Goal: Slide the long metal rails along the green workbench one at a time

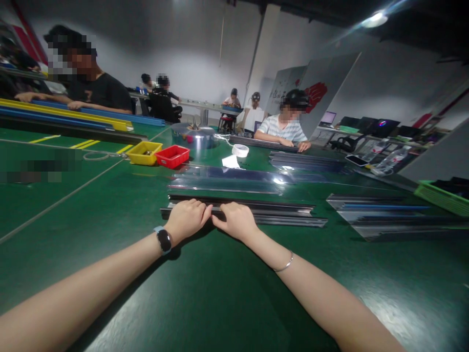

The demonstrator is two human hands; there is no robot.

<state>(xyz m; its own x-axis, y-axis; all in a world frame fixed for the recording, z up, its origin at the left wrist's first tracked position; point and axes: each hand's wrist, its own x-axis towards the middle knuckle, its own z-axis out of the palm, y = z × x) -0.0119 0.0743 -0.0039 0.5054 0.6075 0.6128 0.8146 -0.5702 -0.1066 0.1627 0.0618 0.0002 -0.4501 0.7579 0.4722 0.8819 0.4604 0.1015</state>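
A black channel-shaped profile (289,220) lies lengthwise across the green table in front of me. My left hand (187,220), with a watch on its wrist, is closed over the profile's left part. Close beside it, my right hand (237,221) is closed over the middle, its thumb near the left one. The fingertips of both hands are hidden behind the profile's far side. A second black profile edge (271,204) runs just beyond. Farther back lie clear plastic strips (234,183) that catch the light.
A yellow bin (144,154) and a red bin (173,156) stand back left, near a round metal dish (194,134) and a tape roll (240,150). More profiles (388,220) lie at right by a green basket (443,198). Co-workers sit across the table.
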